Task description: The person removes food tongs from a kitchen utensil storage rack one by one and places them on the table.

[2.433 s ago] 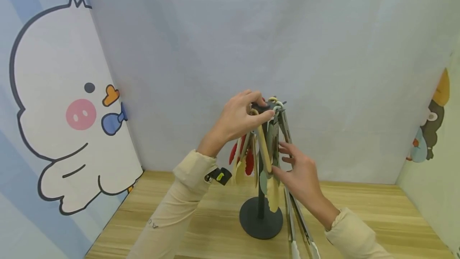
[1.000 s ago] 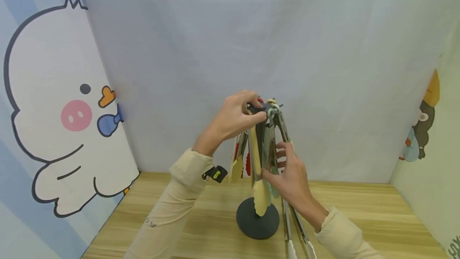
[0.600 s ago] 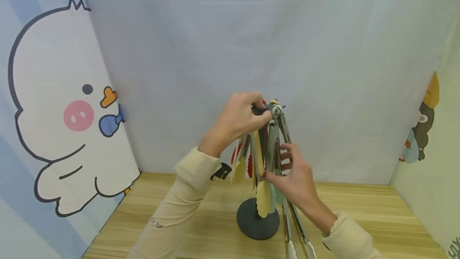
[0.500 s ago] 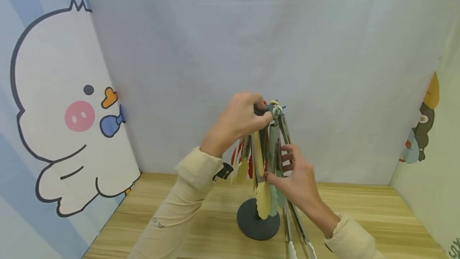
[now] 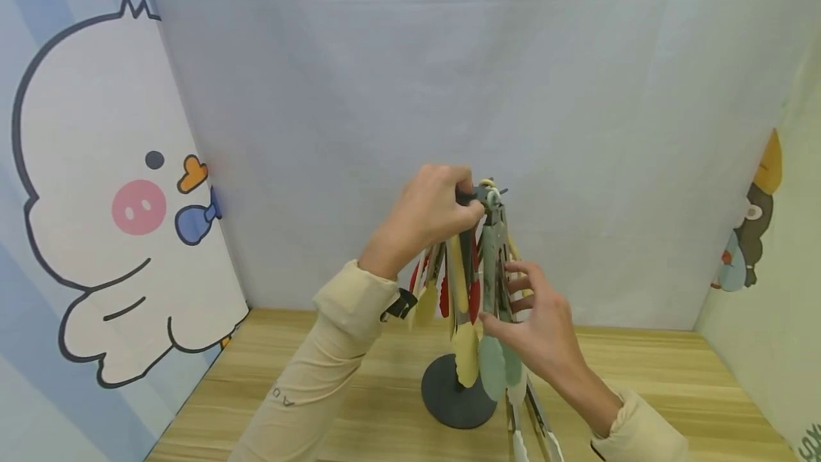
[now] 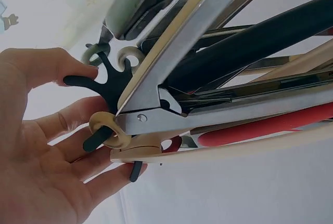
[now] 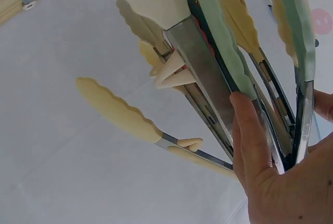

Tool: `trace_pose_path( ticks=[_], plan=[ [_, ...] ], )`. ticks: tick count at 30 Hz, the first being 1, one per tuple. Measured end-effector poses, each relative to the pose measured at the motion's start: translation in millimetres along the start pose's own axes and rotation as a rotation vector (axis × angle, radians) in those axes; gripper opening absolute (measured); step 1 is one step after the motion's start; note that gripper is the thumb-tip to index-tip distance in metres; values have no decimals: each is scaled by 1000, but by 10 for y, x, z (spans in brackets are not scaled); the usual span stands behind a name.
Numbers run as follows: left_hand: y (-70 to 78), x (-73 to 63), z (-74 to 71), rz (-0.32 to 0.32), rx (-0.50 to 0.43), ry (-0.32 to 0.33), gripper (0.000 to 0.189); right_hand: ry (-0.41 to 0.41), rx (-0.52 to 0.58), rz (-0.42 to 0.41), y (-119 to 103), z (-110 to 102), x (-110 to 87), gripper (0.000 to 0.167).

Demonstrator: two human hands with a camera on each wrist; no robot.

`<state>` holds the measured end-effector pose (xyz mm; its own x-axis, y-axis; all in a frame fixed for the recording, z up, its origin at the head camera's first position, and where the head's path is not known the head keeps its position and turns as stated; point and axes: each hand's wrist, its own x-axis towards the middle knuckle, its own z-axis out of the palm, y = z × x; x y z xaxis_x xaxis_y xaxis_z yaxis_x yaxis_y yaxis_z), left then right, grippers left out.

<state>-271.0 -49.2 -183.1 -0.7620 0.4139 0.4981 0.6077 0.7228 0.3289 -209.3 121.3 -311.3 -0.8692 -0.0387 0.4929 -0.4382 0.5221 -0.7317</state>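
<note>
In the head view a black stand (image 5: 458, 394) with a round base carries several hanging kitchen tongs. My left hand (image 5: 426, 212) pinches its black hooked top (image 6: 112, 81) between thumb and fingers. My right hand (image 5: 545, 319) holds green-tipped tongs (image 5: 492, 362), thumb on one arm and fingers at the other. The right wrist view shows the green tips (image 7: 307, 31) spread apart. Just left of them hang yellow-tipped tongs (image 5: 466, 355), their ring over a hook near my left fingers. Red-handled tongs (image 6: 260, 126) hang behind, partly hidden.
Long metal tongs with white tips (image 5: 519, 448) stand or lie at the right of the base, partly behind my right hand. A wooden tabletop (image 5: 641, 391) lies below, with a pale cloth wall (image 5: 577, 91) behind. Cartoon panels (image 5: 77, 219) flank both sides.
The green-tipped tongs have come from behind the yellow-tipped ones to the front. Yellow-tipped tongs have shifted left, away from my right thumb. My right hand has moved slightly right; my left stays at the top.
</note>
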Motion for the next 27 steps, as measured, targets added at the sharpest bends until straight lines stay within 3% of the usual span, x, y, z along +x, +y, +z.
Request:
trace_pose_path(
  ticks=[12,19,22,27],
  plan=[
    [-14,17,32,47,36,4,20,-10,25,27,-15,-117,-33,63],
    [-27,35,54,27,-48,-11,19,-21,24,31,-51,-189,-50,64],
    [-30,41,65,24,-81,-6,27,-25,8,30,-56,-223,-50,65],
    [-12,61,84,29,-69,20,36,-27,-11,25,-57,-285,-45,65]
  ],
)
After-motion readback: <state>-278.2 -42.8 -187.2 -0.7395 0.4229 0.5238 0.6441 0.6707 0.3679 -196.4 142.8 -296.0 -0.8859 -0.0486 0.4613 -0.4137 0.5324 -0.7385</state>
